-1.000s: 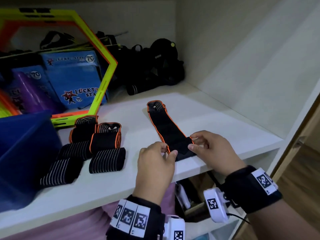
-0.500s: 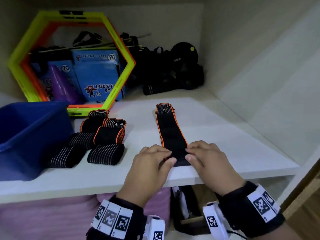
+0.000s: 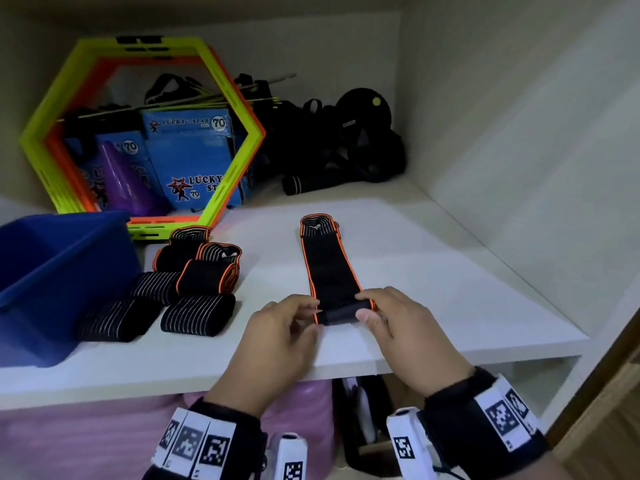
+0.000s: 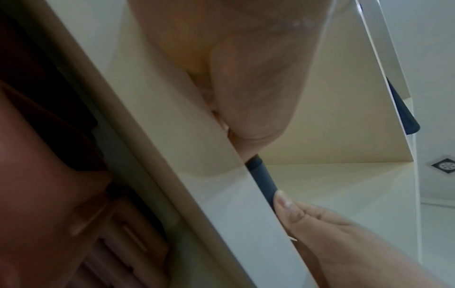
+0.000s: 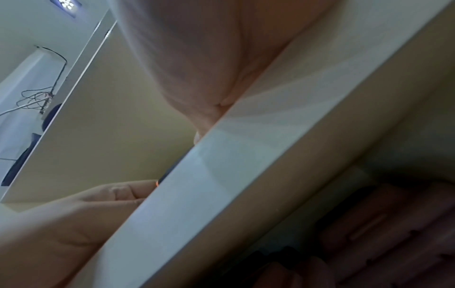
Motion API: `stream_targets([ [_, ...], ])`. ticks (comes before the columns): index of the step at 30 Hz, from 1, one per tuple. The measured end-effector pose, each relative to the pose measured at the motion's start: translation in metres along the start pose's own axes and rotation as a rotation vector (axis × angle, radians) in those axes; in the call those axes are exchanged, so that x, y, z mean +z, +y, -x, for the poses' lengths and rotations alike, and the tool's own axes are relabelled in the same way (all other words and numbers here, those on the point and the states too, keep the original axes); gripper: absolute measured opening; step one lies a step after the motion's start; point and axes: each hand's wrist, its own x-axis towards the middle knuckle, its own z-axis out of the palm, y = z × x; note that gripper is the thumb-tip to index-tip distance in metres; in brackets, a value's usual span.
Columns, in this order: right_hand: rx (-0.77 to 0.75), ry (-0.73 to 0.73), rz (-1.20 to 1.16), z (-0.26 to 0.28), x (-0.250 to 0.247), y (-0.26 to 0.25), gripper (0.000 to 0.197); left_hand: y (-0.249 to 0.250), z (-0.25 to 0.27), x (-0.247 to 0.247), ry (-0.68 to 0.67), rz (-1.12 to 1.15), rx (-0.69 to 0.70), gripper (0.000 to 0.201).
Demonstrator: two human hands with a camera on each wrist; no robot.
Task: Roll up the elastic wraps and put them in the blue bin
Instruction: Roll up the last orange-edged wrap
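A black elastic wrap with orange edges (image 3: 329,268) lies stretched out on the white shelf (image 3: 450,306), its near end turned into a small roll (image 3: 341,314). My left hand (image 3: 298,315) pinches the roll's left end and my right hand (image 3: 375,311) pinches its right end. In the left wrist view the dark roll (image 4: 262,180) shows above the shelf's front edge, with the right hand's thumb (image 4: 283,202) on it. The blue bin (image 3: 52,271) stands at the shelf's left. Several rolled wraps (image 3: 187,289) lie between the bin and my hands.
A yellow and orange hexagon frame (image 3: 138,133) leans at the back left, with blue boxes (image 3: 194,157) behind it. Black straps and gear (image 3: 339,143) are piled at the back. The cabinet wall (image 3: 519,168) closes the right side. Pink cloth (image 3: 86,438) lies below the shelf.
My fingers have turned the flat near end of the wrap up into a small roll. The head view has shifted, and more of the bin and the hexagon frame shows.
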Motion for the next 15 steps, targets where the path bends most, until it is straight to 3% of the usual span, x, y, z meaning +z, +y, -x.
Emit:
stream_targets([
  [5,0.068,-0.009,0.027,0.0,0.0,-0.004,0.03,0.003,-0.001,0.002,0.05,0.042,-0.088,0.018],
  [10,0.168,0.004,0.148,-0.004,0.003,-0.01,0.044,0.01,-0.001,0.001,0.054,0.229,-0.195,0.019],
  [15,0.236,0.028,0.149,-0.011,0.005,-0.01,0.052,0.011,-0.004,-0.001,0.036,0.266,-0.236,0.019],
])
